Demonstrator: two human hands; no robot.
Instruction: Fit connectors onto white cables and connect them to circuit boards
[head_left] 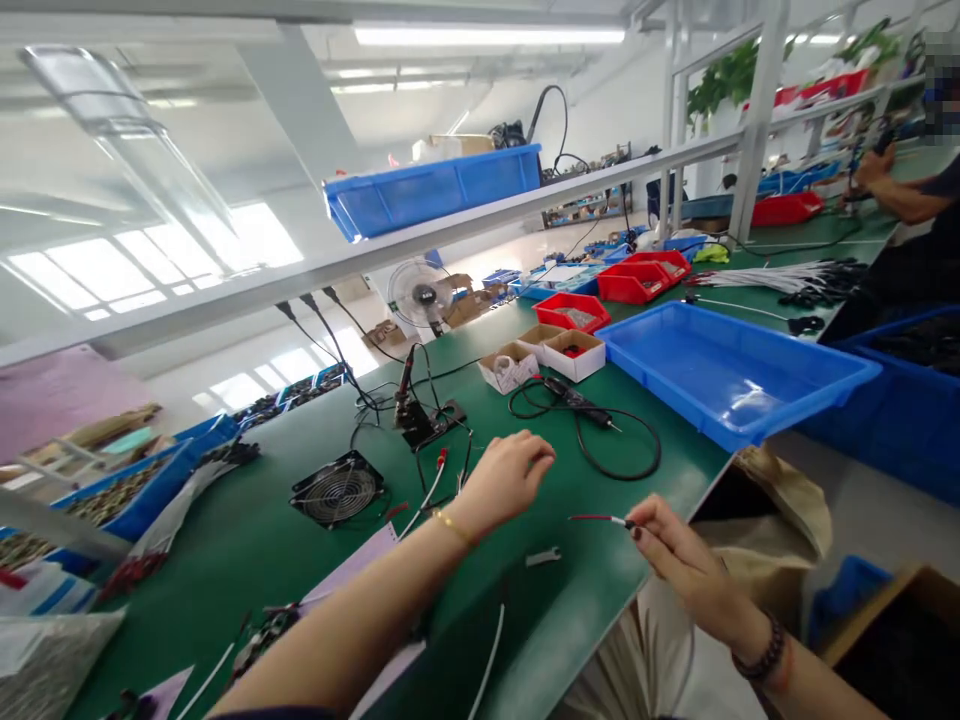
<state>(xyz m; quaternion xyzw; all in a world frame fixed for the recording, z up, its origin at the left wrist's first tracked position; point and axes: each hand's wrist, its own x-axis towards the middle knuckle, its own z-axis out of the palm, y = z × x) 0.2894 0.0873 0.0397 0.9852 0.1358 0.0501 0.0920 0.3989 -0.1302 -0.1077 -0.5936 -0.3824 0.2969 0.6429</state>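
My right hand point(682, 565) pinches a thin cable point(616, 520) near its end. Red wire and a short white length stick out to the left of the fingertips. My left hand point(504, 482) hovers over the green bench with its fingers curled in; anything between them is hidden. Below and between the hands lies a small metal wrench point(543, 557). Just behind the left wrist, a white cable with a red connector point(441, 459) rests on the bench. A loose white cable point(491, 655) runs along the bench near the front.
A black fan point(339, 490) and a soldering iron in its stand point(416, 415) are on the left. Behind the hands lie a black corded tool point(577, 400) and small cardboard boxes point(574, 355). A blue tray point(735, 365) overhangs the bench edge. Another person's arm point(904, 195) is far right.
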